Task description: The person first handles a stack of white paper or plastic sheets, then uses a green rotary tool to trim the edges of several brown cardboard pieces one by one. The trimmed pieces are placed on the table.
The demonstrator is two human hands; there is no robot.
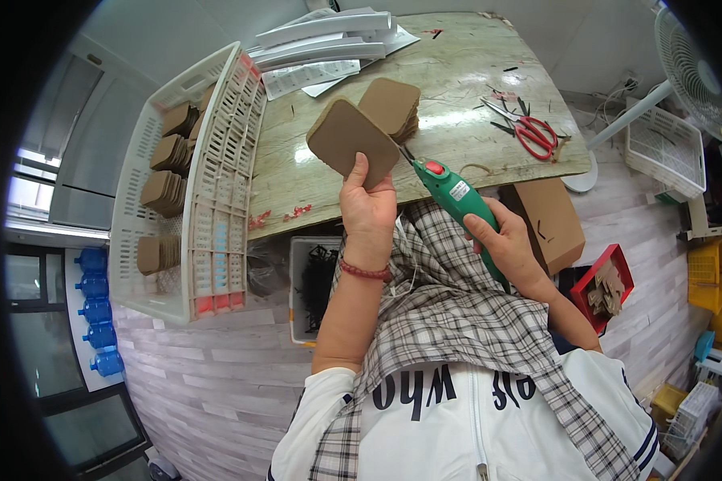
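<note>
My left hand (369, 210) grips a brown square pad (346, 140) with rounded corners, thumb on its face, tilted up above the table. In my right hand (505, 244) is a green handheld power tool (449, 191) with a red button. Its thin dark tip comes close to the pad's lower right edge; whether they touch I cannot tell. Just behind the held pad, a stack of similar brown pads (389, 104) sits on the worn table (457, 72). Scissors (536, 138) with red handles lie at the table's right, among dark scraps.
Left of the table stands a white plastic crate (199, 240) holding several stacks of brown pads (164, 192). Papers (321, 52) cover the table's far left. A cardboard box (549, 220), a red box (627, 276) of scraps and a fan (690, 60) are to the right.
</note>
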